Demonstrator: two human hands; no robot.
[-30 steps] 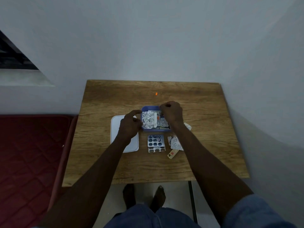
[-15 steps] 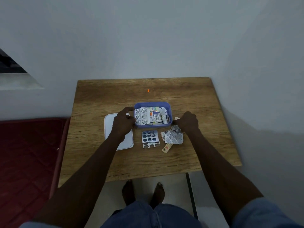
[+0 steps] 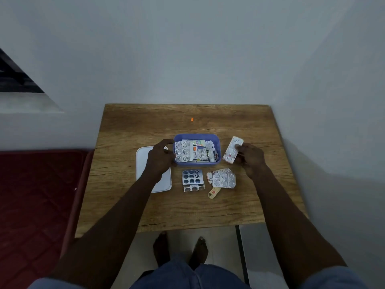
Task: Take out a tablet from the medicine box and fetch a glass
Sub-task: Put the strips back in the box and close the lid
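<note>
Nearest on the wooden worktop (image 3: 125,205) lie loose blister strips: a dark-pill strip (image 3: 192,176) and, at its 3 o'clock, a silver strip (image 3: 224,177). Beyond them the left hand (image 3: 160,157) has its grip closed on the 9 o'clock wall of the blue medicine box (image 3: 197,137), over a white lid (image 3: 141,163). At the box's 3 o'clock, the right hand (image 3: 250,158) pinches a white tablet strip (image 3: 232,150); a small orange pill (image 3: 191,119) lies farthest, at 12 o'clock.

Medicine box (image 3: 197,137) sitting mid-worktop (image 3: 129,205).
A lid (image 3: 141,161) is lying left of it, loose blister strips (image 3: 192,179) are lying in front, more strips are lying inside.
</note>
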